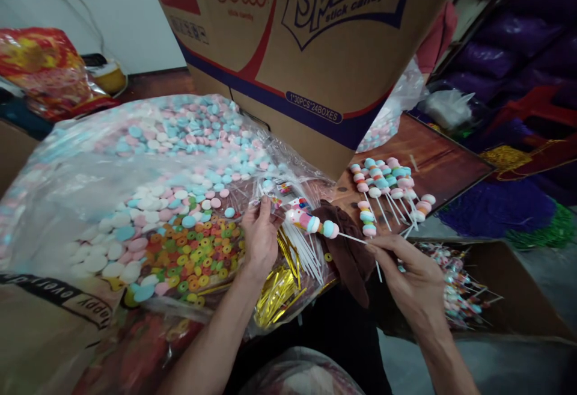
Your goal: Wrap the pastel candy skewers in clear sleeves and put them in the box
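We hold a candy stick (315, 225) level between both hands, just above the near edge of the table (444, 157). It is a thin white stick threaded with round, flat sweets in pale pink, white and light blue, bunched at its left end. The right hand (408, 278) pinches the bare end of the stick between thumb and fingertips. The left hand (260, 235) is closed at the candy end, its fingertips also on some clear printed wrappers (283, 193); we cannot tell exactly how much it grips.

Just under the stick lie a crumpled brown cloth (345, 244), a loose bundle of bare white sticks (306, 254) and shiny gold twist ties (274, 293). To the left, touching the left hand, a large clear bag (81, 202) holds pastel discs (180, 142) and small multicoloured ring sweets (193, 260). Behind the right hand, a small pile of filled sticks (387, 190) rests on the table. To the right, lower down, an open carton (518, 299) holds wrapped sticks (455, 293). A big cardboard box (315, 52) printed "stick candy" stands at the back.
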A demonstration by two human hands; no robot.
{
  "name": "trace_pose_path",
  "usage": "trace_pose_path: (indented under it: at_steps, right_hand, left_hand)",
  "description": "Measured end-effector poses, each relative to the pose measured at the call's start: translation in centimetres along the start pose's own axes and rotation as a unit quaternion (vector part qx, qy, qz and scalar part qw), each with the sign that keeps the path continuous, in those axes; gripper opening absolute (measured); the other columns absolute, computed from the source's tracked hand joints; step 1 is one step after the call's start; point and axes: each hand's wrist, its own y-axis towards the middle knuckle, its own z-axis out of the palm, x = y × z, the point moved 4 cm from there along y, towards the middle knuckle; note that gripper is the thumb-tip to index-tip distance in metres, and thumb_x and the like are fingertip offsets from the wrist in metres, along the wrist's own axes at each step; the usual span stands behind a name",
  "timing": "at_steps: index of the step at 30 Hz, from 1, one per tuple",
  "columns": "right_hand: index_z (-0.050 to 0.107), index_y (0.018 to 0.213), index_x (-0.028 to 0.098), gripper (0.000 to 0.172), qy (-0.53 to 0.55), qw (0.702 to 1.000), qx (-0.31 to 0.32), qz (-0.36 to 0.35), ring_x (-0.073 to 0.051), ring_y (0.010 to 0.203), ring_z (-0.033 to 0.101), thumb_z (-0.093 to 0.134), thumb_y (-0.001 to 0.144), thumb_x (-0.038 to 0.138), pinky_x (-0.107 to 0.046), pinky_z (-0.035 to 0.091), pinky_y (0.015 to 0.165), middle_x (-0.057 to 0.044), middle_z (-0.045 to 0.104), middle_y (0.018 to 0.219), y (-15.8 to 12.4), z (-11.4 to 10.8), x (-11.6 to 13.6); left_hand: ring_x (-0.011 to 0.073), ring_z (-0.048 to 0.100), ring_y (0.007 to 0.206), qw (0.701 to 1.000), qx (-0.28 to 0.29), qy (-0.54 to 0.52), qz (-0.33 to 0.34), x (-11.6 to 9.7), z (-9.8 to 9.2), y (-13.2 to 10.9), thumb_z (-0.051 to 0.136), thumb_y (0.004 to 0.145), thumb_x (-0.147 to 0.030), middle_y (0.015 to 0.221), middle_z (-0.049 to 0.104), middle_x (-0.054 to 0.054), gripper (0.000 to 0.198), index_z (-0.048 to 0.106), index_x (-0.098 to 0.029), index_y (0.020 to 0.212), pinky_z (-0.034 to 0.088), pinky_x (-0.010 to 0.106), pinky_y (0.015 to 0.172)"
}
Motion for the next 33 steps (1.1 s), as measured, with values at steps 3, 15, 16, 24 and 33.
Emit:
trace_pose_path:
  at_steps: [3,15,16,24,33]
  right_hand:
    - [0.071,0.084,0.023,0.006,0.027,0.999,0.001,0.032,-0.016,0.077,0.066,0.065,0.087,0.022,-0.026,0.049,0.07,0.0,0.071,0.082,-0.2,0.5,-0.3]
    - [0.069,0.073,0.02,0.018,0.055,0.989,0.074,0.115,-0.014,0.061,0.058,0.063,0.087,0.03,-0.025,0.044,0.058,0.001,0.066,0.067,-0.3,2.4,0.1]
    - [0.069,0.073,0.02,0.019,0.053,0.99,0.073,0.108,-0.014,0.062,0.059,0.062,0.088,0.029,-0.025,0.044,0.059,0.001,0.066,0.067,-0.2,2.5,0.3]
    - [0.065,0.078,0.019,0.015,0.04,0.994,0.099,0.007,-0.012,0.063,0.058,0.058,0.091,0.019,-0.024,0.043,0.062,0.0,0.062,0.07,-1.2,5.0,2.3]
    - [0.062,0.074,0.018,0.022,0.087,0.987,0.099,0.09,-0.012,0.059,0.053,0.052,0.093,0.024,-0.024,0.04,0.058,0.001,0.058,0.065,-1.6,7.7,4.4]
  left_hand:
    - [0.0117,0.068,0.074,1.0,-0.003,0.015,0.012,0.0,0.1,-0.2,0.083,0.068,-0.034,0.091,0.072,0.002,0.032,0.066,-0.016,0.088,0.049,0.022,0.063]
    - [0.0119,0.067,0.069,0.997,0.022,0.071,0.027,0.4,0.8,-1.5,0.076,0.074,-0.044,0.075,0.067,-0.002,0.033,0.058,-0.019,0.085,0.052,0.023,0.065]
    - [0.0126,0.067,0.071,0.998,0.029,0.058,0.018,0.4,0.9,-1.6,0.074,0.076,-0.047,0.076,0.067,-0.001,0.033,0.058,-0.019,0.085,0.052,0.023,0.065]
    - [0.0142,0.068,0.073,0.995,0.068,0.02,-0.068,1.0,2.5,-2.9,0.076,0.076,-0.041,0.074,0.067,0.001,0.031,0.056,-0.018,0.081,0.052,0.025,0.067]
    - [0.0106,0.063,0.067,0.989,0.102,-0.005,-0.111,1.2,2.9,-3.3,0.073,0.08,-0.038,0.073,0.064,0.001,0.027,0.058,-0.015,0.08,0.047,0.022,0.063]
